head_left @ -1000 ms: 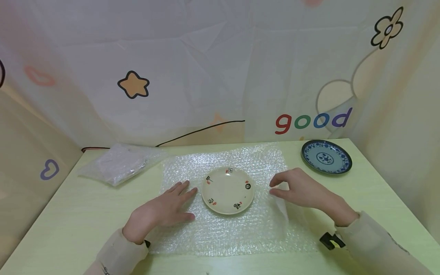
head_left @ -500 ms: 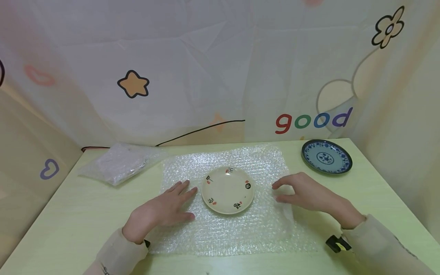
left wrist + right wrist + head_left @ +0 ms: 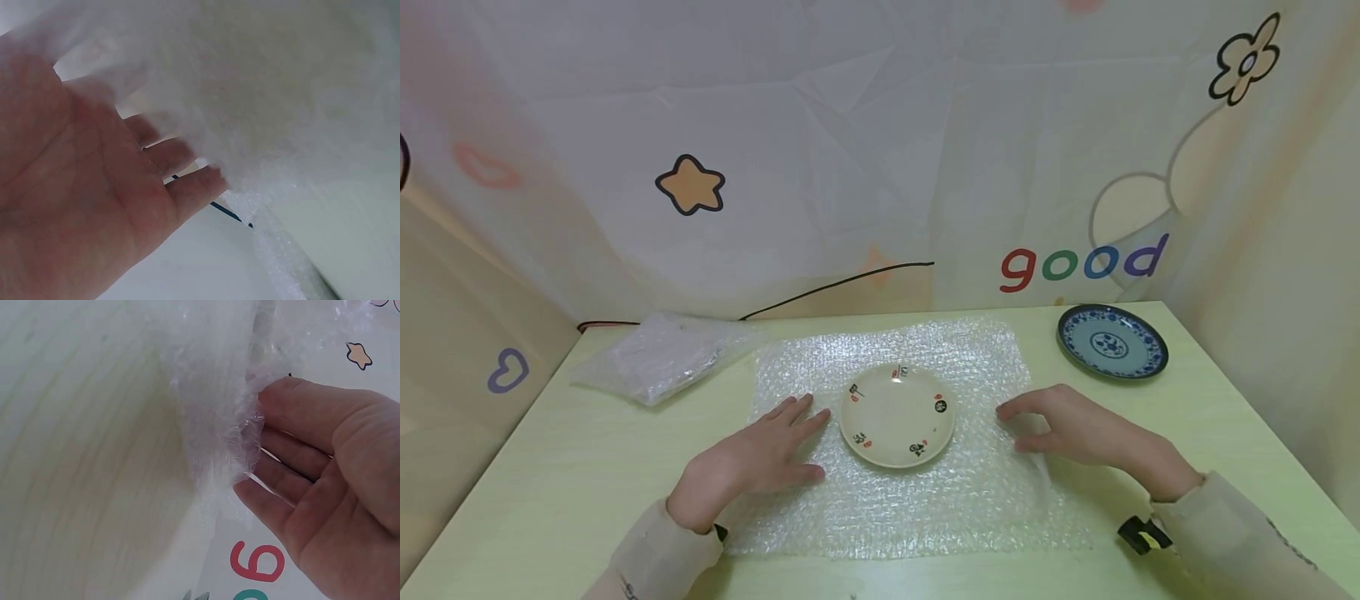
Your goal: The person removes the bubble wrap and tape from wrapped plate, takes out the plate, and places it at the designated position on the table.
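A cream plate point(image 3: 897, 417) with black and red markings on its rim sits on a sheet of bubble wrap point(image 3: 917, 512). To its left my left hand point(image 3: 756, 458) rests on the wrap, fingers spread. Blurred wrap hides part of its fingers in the left wrist view. My right hand point(image 3: 1067, 429) is at the sheet's right side, fingers gently bent and thumb held apart from them. In the right wrist view, the fingertips of this hand point(image 3: 337, 462) meet the raised edge of the bubble wrap point(image 3: 219, 425).
A bubble-wrapped bundle point(image 3: 658, 358) lies at the table's back left. At the back right stands a blue patterned plate point(image 3: 1112, 343) with a dark rim. A printed curtain point(image 3: 850, 167) hangs behind the pale table point(image 3: 550, 467).
My right hand has shifted a little right and toward me, its thumb and fingers parting. The wrap's lifted right flap has moved outward and lies lower. The left hand stays put.
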`<state>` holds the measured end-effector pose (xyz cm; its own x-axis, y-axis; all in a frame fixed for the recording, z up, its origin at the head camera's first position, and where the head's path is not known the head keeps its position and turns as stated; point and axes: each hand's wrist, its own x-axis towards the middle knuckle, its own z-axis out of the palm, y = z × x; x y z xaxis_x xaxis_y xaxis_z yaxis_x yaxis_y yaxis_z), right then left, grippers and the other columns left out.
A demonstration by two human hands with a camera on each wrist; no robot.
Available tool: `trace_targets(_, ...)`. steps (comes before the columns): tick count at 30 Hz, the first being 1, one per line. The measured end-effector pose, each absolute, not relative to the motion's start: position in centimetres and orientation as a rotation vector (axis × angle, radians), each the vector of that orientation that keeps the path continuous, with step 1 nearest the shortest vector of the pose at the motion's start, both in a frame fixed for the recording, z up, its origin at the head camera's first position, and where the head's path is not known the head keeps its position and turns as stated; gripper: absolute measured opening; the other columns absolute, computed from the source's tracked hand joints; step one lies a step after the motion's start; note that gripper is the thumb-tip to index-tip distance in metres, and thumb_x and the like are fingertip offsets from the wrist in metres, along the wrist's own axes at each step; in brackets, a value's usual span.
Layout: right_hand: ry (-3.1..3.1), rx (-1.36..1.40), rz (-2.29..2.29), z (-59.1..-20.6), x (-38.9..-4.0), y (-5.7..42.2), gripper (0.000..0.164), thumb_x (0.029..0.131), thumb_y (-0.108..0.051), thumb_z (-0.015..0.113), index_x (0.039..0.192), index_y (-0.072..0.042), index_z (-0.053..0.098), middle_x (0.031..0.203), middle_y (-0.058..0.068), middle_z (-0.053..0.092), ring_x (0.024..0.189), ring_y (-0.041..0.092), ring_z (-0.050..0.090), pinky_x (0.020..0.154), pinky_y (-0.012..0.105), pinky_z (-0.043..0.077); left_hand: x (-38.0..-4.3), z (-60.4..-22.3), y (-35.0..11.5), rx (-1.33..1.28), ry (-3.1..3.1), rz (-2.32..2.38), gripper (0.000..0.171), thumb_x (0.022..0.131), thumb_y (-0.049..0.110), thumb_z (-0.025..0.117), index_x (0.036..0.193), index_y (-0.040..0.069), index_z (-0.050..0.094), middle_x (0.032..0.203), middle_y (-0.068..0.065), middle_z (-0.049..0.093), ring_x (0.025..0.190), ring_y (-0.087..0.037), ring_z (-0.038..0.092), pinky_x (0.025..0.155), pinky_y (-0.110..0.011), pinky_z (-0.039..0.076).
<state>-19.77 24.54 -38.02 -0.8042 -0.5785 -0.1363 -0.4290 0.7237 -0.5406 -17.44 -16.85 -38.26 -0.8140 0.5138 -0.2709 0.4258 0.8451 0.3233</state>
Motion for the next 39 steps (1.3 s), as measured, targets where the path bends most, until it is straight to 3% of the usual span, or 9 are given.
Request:
trace_targets(17, 2.558, -0.936, -0.588, -37.6, -19.2, 25.5, 0.045, 0.093, -0.005, 0.075, 0.137, -0.008, 0.066, 0.148, 0.012, 0.056, 0.137, 0.037, 0.050, 0.106, 0.052, 0.045, -17.5, -38.5, -16.9, 0.709, 2.676, 0.340, 0.076, 0.100, 0.037, 0.069, 0.160, 0.006, 0.034, 0.167, -0.024, 0.015, 0.153, -0.044, 0.013, 0.121, -0.059, 0.020)
trace_targets(23, 2.547, -0.939, -0.560, -37.5, -18.9, 25.7, 0.051, 0.094, -0.007, 0.075, 0.143, -0.007, 0.062, 0.151, 0.011, 0.053, 0.140, 0.037, 0.046, 0.108, 0.053, 0.043, -17.6, -38.5, -16.9, 0.705, 2.679, 0.332, 0.077, 0.100, 0.037, 0.069, 0.160, 0.006, 0.034, 0.167, -0.025, 0.015, 0.153, -0.044, 0.013, 0.121, -0.058, 0.020)
trace_targets(31, 2.516, -0.960, -0.554, -37.6, -18.4, 26.1, 0.059, 0.093, -0.011, 0.076, 0.149, -0.015, 0.056, 0.161, 0.012, 0.039, 0.146, 0.041, 0.036, 0.109, 0.056, 0.041, -17.5, -38.6, -16.9, 0.703, 2.678, 0.343, 0.077, 0.100, 0.037, 0.068, 0.160, 0.006, 0.033, 0.167, -0.025, 0.015, 0.153, -0.044, 0.013, 0.121, -0.058, 0.019)
trace_targets(39, 2.478, -0.890, -0.604, -38.1, -18.1, 26.0, 0.064, 0.098, -0.040, 0.070, 0.155, -0.018, 0.049, 0.165, 0.012, 0.031, 0.150, 0.041, 0.027, 0.112, 0.060, 0.034, -17.5, -38.5, -16.8, 0.690, 2.674, 0.353, 0.078, 0.099, 0.035, 0.070, 0.161, 0.006, 0.032, 0.167, -0.025, 0.014, 0.153, -0.045, 0.012, 0.120, -0.059, 0.020)
